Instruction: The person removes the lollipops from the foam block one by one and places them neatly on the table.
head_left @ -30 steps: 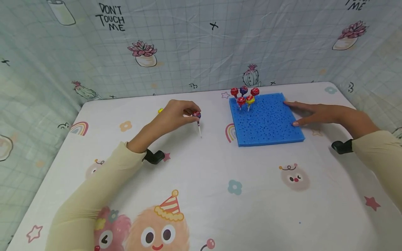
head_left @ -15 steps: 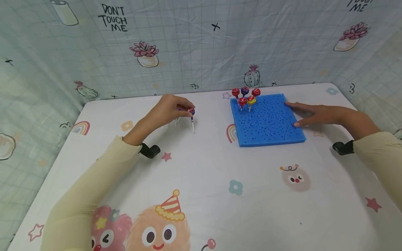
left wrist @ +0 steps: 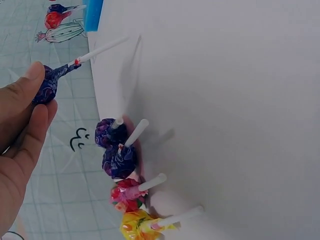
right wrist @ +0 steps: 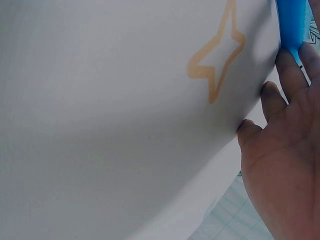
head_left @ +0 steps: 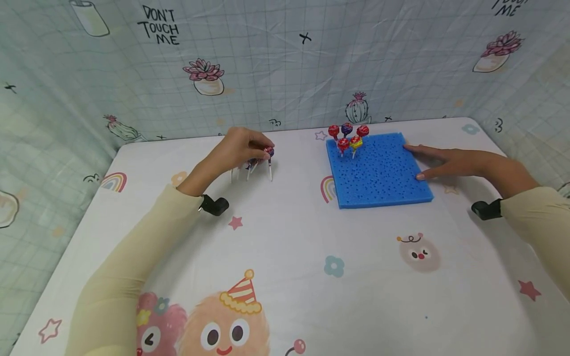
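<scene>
My left hand (head_left: 238,148) pinches a purple-wrapped lollipop (head_left: 269,151) by its round head, the white stick pointing down and toward me. In the left wrist view, thumb and fingertips press on the wrapper of that lollipop (left wrist: 46,87). Below it lie two purple lollipops (left wrist: 119,161), a red-pink one (left wrist: 129,194) and a yellow one (left wrist: 140,225) in a row; the hand covers their heads in the head view. My right hand (head_left: 445,160) rests at the right edge of a blue foam board (head_left: 378,173), thumb and fingers spread against it.
Several lollipops, one of them yellow (head_left: 356,142), stand upright in the foam board's far left corner. A patterned cloth (head_left: 267,64) hangs behind the white printed table cover (head_left: 285,247). Each wrist carries a black camera (head_left: 214,204).
My left hand has shifted left and farther back with the lollipop in its fingertips. Sticks of the lying lollipops now show beneath it. The right hand keeps its place at the foam board.
</scene>
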{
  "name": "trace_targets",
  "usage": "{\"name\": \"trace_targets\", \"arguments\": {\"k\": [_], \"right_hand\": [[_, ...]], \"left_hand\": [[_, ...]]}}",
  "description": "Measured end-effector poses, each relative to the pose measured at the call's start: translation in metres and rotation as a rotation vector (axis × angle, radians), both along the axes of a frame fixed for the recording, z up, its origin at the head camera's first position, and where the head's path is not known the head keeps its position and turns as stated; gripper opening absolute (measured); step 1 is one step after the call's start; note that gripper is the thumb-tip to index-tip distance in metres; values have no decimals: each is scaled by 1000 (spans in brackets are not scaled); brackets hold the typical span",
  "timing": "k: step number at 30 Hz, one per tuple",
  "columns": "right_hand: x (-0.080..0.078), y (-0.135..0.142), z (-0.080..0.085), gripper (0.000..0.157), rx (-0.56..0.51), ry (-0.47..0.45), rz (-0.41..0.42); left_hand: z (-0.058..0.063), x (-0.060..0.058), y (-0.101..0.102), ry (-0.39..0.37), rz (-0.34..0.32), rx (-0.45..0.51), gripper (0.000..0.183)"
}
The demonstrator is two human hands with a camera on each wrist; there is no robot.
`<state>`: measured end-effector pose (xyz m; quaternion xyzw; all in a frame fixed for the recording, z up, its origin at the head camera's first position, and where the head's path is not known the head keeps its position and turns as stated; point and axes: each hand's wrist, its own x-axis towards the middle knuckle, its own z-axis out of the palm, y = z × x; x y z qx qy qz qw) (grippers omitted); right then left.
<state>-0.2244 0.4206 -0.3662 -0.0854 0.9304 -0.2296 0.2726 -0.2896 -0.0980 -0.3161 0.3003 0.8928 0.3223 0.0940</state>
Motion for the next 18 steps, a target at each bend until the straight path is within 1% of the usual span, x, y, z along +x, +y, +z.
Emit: {"name": "trace_targets", "arguments": {"k": [4,7,11,15,18], "right_hand": [[0,0,-1,97,0,-3,-4],[0,0,-1,98,1,-3,-2],[-1,1,-2,99,-2,-2,-1],[-1,1,-2,98,1,2,1],[-1,1,-1,97,10,10,7]], "left_hand": [[-2,-4,2,27,-13,8,23],[-4,-6,4,31,-22,10,22],[-5,-10,7,34,-22,-8,23],[-5,-13,9,28,-6,-34,24],[-6,-16,11,38,-13,-50,25]]}}
